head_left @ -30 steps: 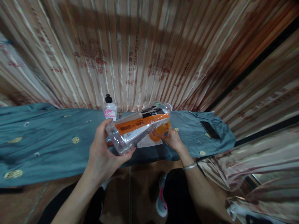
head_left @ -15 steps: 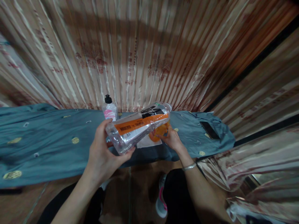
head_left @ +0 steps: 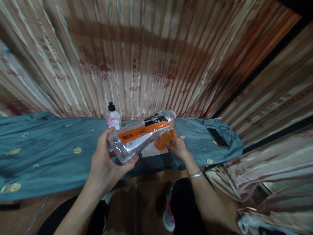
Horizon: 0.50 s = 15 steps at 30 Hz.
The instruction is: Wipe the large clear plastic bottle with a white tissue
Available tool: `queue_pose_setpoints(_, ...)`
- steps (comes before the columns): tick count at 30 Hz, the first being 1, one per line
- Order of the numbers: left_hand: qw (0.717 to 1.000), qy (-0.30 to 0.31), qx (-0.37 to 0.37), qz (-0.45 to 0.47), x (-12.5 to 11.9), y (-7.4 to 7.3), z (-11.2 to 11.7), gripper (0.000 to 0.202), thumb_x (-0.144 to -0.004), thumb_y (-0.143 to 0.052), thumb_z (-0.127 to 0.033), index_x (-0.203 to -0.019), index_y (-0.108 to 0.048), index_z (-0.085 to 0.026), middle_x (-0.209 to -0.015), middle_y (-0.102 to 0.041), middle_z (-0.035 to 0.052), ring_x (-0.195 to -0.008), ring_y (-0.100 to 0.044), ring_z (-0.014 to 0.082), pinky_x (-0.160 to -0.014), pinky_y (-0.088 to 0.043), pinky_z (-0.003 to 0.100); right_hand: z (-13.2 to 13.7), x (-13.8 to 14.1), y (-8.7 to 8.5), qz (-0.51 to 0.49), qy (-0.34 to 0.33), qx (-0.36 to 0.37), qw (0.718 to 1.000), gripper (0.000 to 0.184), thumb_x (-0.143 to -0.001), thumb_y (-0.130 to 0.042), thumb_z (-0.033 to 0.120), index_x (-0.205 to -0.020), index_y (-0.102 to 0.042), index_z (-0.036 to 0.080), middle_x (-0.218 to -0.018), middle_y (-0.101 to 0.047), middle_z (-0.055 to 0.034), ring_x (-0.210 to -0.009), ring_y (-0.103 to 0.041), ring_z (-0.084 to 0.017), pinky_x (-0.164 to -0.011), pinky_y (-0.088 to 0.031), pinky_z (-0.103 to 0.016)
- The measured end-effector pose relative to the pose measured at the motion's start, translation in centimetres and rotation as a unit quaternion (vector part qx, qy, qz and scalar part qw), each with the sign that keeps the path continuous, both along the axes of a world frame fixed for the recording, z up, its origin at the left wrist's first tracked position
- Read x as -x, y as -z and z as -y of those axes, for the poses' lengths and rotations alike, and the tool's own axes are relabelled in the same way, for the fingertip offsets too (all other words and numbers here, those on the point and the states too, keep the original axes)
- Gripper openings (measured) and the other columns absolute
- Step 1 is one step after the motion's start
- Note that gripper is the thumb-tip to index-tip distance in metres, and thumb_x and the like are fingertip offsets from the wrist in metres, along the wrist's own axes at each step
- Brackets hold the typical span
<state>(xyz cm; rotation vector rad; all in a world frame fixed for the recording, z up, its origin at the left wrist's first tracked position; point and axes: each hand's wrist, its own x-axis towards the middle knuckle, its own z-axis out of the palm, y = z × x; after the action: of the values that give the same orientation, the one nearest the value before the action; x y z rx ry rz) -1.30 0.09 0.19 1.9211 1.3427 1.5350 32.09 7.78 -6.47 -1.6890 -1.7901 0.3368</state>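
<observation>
Fingers of the left hand (head_left: 104,164) are clamped on the base end of a large clear bottle (head_left: 144,132), thumb along the near edge, others around the far side. It leans across the middle, neck pointing to two o'clock. Just past three from its centre, the right hand (head_left: 179,147) has its fingers closed on an orange, see-through object (head_left: 160,145); the bottle hides much of it, so I can't tell how firm that grip is. At five o'clock a white sheet (head_left: 151,151) shows on the blue-green cloth (head_left: 56,143).

Judging from here, the left wrist wants to be calm and the squeeze light: thin plastic probably dents, and a grip at one end lets the neck swing. Better to steady the orange object first, then make any tilt slowly with the left. I'd also mind the black-capped bottle (head_left: 113,120) at ten o'clock, near the left knuckles and easily knocked. What looks like a phone (head_left: 217,137), well apart at three, seems safe enough.
</observation>
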Motion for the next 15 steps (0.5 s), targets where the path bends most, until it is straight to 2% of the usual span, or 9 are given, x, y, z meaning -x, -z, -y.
queue_pose_setpoints(3,1.0,-0.016,-0.006,-0.001,0.0,0.1,0.0,0.094,-0.075,-0.102,-0.044,-0.155,-0.054,-0.033,-0.138,-0.078,0.0117,-0.114,-0.087,0.0375,-0.079,-0.08,0.047,-0.2,0.0,-0.1,-0.025,-0.01,0.029,0.999,0.073,-0.086,-0.101,0.035,-0.147,-0.065,0.022,-0.127,-0.088,-0.0146,-0.119,-0.087,-0.037,-0.099,-0.069,-0.046)
queue_pose_setpoints(7,1.0,-0.021,-0.002,-0.018,0.3,0.2,-0.1,0.095,-0.076,-0.102,-0.043,-0.156,-0.052,-0.03,-0.137,-0.079,0.0103,-0.113,-0.087,0.0348,-0.079,-0.079,0.044,-0.3,0.2,-0.2,-0.041,-0.011,0.042,0.998,0.067,-0.087,-0.1,0.032,-0.143,-0.067,0.021,-0.13,-0.087,-0.0159,-0.121,-0.086,-0.038,-0.102,-0.068,-0.048)
queue_pose_setpoints(11,0.999,-0.037,0.021,0.003,0.1,0.2,-0.1,0.095,-0.07,-0.103,-0.043,-0.151,-0.055,-0.027,-0.134,-0.079,0.0103,-0.111,-0.087,0.0345,-0.078,-0.078,0.043,-0.3,0.4,0.0,-0.052,-0.018,0.027,0.998,0.066,-0.086,-0.101,0.032,-0.144,-0.068,0.024,-0.134,-0.086,-0.0145,-0.124,-0.086,-0.037,-0.104,-0.068,-0.048)
queue_pose_setpoints(15,0.997,-0.059,0.021,0.038,-0.9,0.0,0.1,0.096,-0.064,-0.102,-0.042,-0.148,-0.058,-0.026,-0.129,-0.08,0.0104,-0.106,-0.087,0.0351,-0.075,-0.078,0.044,-0.5,0.4,0.3,-0.061,-0.021,0.018,0.998,0.069,-0.086,-0.101,0.038,-0.145,-0.068,0.023,-0.13,-0.087,-0.0148,-0.122,-0.087,-0.038,-0.103,-0.069,-0.05)
